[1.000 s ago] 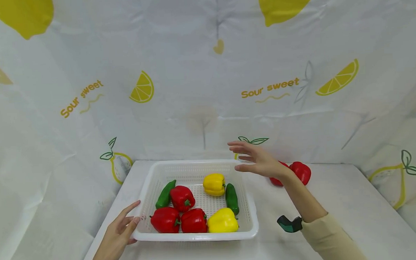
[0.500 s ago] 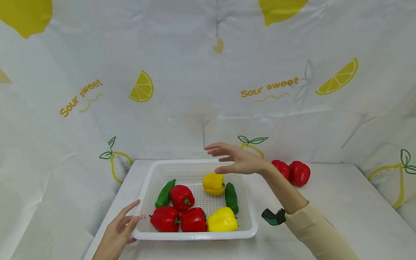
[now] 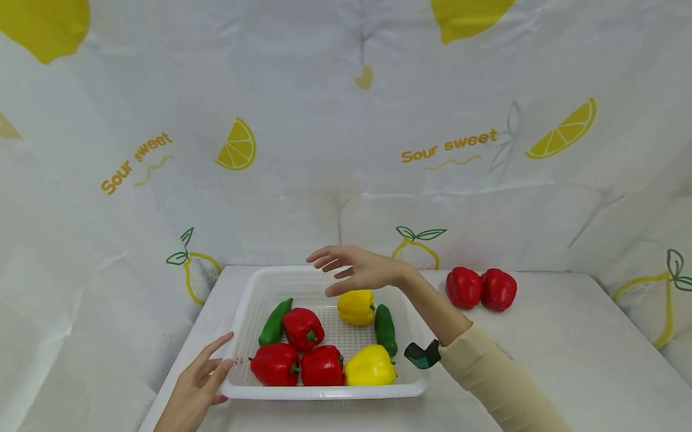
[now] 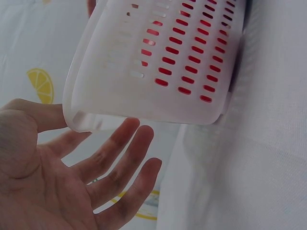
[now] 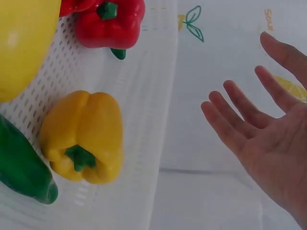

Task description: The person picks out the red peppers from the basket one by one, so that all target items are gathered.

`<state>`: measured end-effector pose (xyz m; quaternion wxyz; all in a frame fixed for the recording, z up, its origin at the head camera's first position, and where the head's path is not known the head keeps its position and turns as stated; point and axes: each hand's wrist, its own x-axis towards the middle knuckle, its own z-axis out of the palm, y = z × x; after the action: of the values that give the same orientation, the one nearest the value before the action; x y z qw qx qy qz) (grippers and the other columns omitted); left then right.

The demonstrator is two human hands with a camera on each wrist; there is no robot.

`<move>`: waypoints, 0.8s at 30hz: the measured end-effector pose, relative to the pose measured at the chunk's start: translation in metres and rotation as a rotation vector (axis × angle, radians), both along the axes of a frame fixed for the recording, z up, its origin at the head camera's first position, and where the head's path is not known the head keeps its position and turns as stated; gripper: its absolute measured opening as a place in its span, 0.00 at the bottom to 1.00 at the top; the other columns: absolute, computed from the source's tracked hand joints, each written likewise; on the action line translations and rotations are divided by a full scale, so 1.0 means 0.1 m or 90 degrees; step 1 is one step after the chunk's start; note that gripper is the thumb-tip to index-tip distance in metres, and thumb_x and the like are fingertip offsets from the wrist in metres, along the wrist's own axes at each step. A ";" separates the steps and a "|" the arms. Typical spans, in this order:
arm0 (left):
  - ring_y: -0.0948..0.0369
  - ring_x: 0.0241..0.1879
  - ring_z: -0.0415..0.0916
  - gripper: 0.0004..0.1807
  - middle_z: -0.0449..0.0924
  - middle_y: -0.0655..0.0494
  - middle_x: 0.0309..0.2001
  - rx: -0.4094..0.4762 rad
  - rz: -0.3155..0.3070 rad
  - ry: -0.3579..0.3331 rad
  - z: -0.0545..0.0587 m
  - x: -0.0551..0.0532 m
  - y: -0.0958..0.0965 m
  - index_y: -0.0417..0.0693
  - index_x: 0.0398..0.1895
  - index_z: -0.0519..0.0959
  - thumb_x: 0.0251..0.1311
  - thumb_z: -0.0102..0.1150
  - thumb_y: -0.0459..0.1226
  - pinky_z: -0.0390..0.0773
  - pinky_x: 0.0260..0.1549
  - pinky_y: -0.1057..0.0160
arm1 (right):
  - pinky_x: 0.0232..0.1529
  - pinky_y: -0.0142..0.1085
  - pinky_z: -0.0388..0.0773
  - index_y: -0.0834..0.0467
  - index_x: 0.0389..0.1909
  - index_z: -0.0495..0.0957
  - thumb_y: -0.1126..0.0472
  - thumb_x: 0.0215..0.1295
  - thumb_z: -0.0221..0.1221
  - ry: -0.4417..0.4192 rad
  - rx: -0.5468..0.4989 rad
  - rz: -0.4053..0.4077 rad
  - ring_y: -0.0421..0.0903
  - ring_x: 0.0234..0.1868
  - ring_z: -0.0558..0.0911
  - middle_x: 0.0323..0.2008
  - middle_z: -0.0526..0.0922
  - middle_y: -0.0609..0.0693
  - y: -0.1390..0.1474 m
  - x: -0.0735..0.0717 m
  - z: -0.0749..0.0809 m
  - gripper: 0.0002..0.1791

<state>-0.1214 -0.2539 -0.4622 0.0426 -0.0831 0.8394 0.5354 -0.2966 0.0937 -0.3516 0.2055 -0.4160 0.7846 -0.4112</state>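
Observation:
A white plastic basket [image 3: 381,391] holds red bell peppers [image 3: 274,365], a bright yellow bell pepper [image 3: 371,366], a deeper yellow bell pepper [image 5: 82,136], a slim green pepper [image 3: 276,323] and a dark green cucumber-like vegetable [image 3: 385,330]. My left hand [image 3: 194,383] rests against the basket's near left corner, fingers loosely spread. In the left wrist view, the fingertips [image 4: 144,136] lie right at the corner below the rim. Over the far part of the basket hovers my right hand [image 3: 359,267], fingers extended and holding nothing. It overlaps the top of the deeper yellow pepper in the head view.
Two more red bell peppers [image 3: 481,289] sit side by side on the white table [image 3: 562,348], right of the basket. Behind the table hangs a white cloth [image 3: 300,205] printed with lemons. A dark strap piece [image 3: 423,354] sticks out from my right sleeve.
My right hand has moved left from beside the two red peppers to over the far part of the basket, uncovering those peppers. The left hand and the basket have stayed put.

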 end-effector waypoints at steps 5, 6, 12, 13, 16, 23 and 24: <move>0.48 0.58 0.86 0.34 0.85 0.38 0.63 0.004 0.001 0.005 -0.01 0.00 -0.01 0.62 0.83 0.65 0.79 0.61 0.52 0.92 0.42 0.47 | 0.76 0.59 0.76 0.54 0.79 0.68 0.59 0.70 0.67 -0.013 0.020 0.020 0.61 0.77 0.75 0.77 0.74 0.59 -0.15 -0.05 -0.09 0.37; 0.48 0.58 0.86 0.34 0.85 0.38 0.63 0.005 0.001 0.004 -0.01 0.00 -0.01 0.62 0.83 0.65 0.78 0.61 0.52 0.92 0.43 0.47 | 0.76 0.59 0.76 0.54 0.79 0.68 0.59 0.70 0.68 -0.016 0.025 0.024 0.61 0.77 0.75 0.77 0.74 0.59 -0.18 -0.06 -0.11 0.37; 0.49 0.58 0.86 0.34 0.85 0.39 0.63 0.012 0.000 0.004 -0.02 -0.01 -0.01 0.62 0.83 0.65 0.78 0.61 0.52 0.92 0.42 0.48 | 0.75 0.56 0.78 0.56 0.79 0.68 0.60 0.69 0.69 -0.034 0.053 0.042 0.61 0.76 0.76 0.77 0.74 0.61 -0.33 -0.09 -0.21 0.38; 0.49 0.58 0.86 0.34 0.85 0.39 0.62 0.012 0.000 0.006 -0.02 -0.01 -0.01 0.62 0.83 0.65 0.78 0.61 0.52 0.92 0.42 0.48 | 0.75 0.54 0.78 0.56 0.79 0.68 0.60 0.69 0.69 -0.037 0.059 0.045 0.61 0.76 0.76 0.77 0.74 0.61 -0.35 -0.10 -0.23 0.38; 0.49 0.58 0.86 0.33 0.86 0.40 0.62 0.013 -0.002 0.012 -0.02 0.00 -0.01 0.61 0.83 0.66 0.79 0.61 0.51 0.91 0.42 0.49 | 0.72 0.50 0.82 0.55 0.78 0.69 0.60 0.67 0.70 -0.060 0.078 0.049 0.61 0.77 0.75 0.77 0.74 0.60 -0.40 -0.11 -0.29 0.38; 0.49 0.58 0.86 0.34 0.85 0.39 0.62 0.012 0.001 0.003 -0.02 -0.01 -0.01 0.61 0.83 0.66 0.78 0.61 0.52 0.92 0.43 0.47 | 0.69 0.46 0.84 0.53 0.79 0.68 0.59 0.66 0.70 -0.118 0.134 0.075 0.64 0.80 0.70 0.80 0.69 0.62 -0.51 -0.15 -0.43 0.41; 0.48 0.58 0.85 0.34 0.85 0.39 0.62 0.012 0.001 0.001 -0.02 -0.01 -0.01 0.61 0.83 0.65 0.78 0.61 0.52 0.92 0.43 0.47 | 0.69 0.46 0.84 0.54 0.80 0.67 0.59 0.66 0.71 -0.127 0.144 0.078 0.64 0.80 0.69 0.81 0.68 0.62 -0.53 -0.15 -0.45 0.42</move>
<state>-0.1220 -0.2545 -0.4638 0.0420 -0.0831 0.8342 0.5435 -0.3116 0.0411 -0.3969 0.3531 -0.3944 0.7746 -0.3460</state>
